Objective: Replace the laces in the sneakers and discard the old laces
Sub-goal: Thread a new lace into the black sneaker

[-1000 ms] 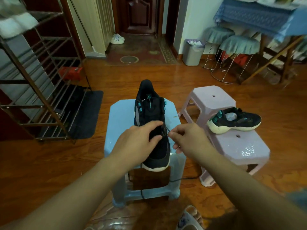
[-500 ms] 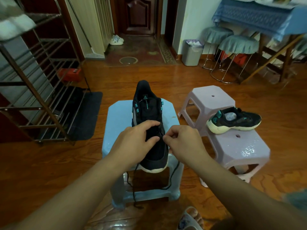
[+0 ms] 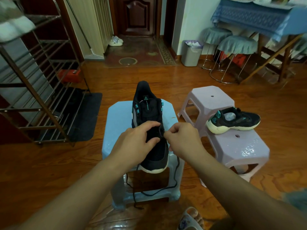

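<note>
Lacing is underway — the left hand [image 3: 137, 138] grips the sneaker [image 3: 150, 128] on the blue stool [image 3: 119, 120], right hand [image 3: 181, 138] fingers pinch the black lace [image 3: 177, 173] — next, probably threading the neighbouring eyelet.

Both our forearms are bare up to the frame's lower edge, with no sleeve showing. Our left hand [image 3: 132, 143] and right hand [image 3: 182, 140] wear no gloves, rings or watch that we can see. Lower down, our toes show in an open slipper [image 3: 189, 219] with a pale patterned strap.
</note>
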{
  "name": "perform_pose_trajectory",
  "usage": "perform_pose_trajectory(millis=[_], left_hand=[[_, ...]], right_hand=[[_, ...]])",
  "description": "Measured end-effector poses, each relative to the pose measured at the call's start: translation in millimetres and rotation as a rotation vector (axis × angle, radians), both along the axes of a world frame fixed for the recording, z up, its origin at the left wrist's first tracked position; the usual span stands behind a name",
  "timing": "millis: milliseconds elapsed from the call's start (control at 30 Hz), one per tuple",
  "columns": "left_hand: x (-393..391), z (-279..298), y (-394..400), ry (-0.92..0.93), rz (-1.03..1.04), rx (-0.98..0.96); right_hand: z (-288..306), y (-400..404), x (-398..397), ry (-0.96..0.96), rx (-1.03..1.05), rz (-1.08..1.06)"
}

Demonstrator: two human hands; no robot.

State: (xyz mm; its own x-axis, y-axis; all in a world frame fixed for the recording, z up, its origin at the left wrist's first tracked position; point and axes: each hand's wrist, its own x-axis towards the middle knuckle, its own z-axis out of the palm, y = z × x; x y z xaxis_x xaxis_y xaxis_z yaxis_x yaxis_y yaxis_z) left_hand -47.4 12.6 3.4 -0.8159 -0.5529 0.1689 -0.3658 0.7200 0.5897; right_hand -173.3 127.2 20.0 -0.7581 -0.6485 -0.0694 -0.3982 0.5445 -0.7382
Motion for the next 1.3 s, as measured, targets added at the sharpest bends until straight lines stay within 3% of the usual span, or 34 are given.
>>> perform_pose_trajectory(millis=[233, 400, 667, 733, 833, 900, 967, 1033, 1100, 1200, 1233, 1300], left_hand=[[-1.2, 0.0, 4.0, -0.007, 0.086, 0.057], [-0.7, 2.7, 0.7, -0.023, 0.056, 0.082], [-0.7, 7.2, 3.0, -0.055, 0.035, 0.078], [0.5, 7.0, 2.6, -0.046, 0.033, 0.090], [2.3, 5.5, 0.5, -0.046, 0.018, 0.119], [3.3, 5.3, 1.0, -0.048, 0.010, 0.120], [4.0, 4.7, 2.3, -0.038, 0.017, 0.116], [5.9, 6.2, 4.2, -0.044, 0.016, 0.129], [9.6, 12.2, 3.5, -0.005, -0.003, 0.257], [16.5, 31.3, 2.5, 0.147, 0.029, 0.507], [19.8, 37.6, 3.4, 0.196, 0.032, 0.581], [28.4, 49.1, 7.5, 0.279, 0.034, 0.758]], right_hand=[[-13.3, -4.5, 11.3, 0.157, -0.051, -0.015], [-10.8, -13.5, -1.5, 0.104, -0.009, 0.055], [8.4, -29.4, 1.1, 0.563, 0.162, 0.194], [12.4, -31.6, 1.4, 0.470, 0.142, 0.200], [22.9, -33.9, -40.3, 0.171, 0.050, -0.060], [24.9, -21.2, -93.2, -0.084, -0.188, -0.412], [18.0, 4.9, -135.1, -0.515, -0.632, -0.646], [0.4, 28.7, -153.4, -0.672, -0.609, -0.699], [-6.5, 22.9, -143.9, -0.621, -0.419, -0.620], [32.6, 5.0, -80.9, -0.177, -0.279, -0.306], [48.7, 3.1, -50.0, -0.176, -0.322, -0.079], [64.2, 2.6, 8.6, -0.444, -0.318, 0.375]])
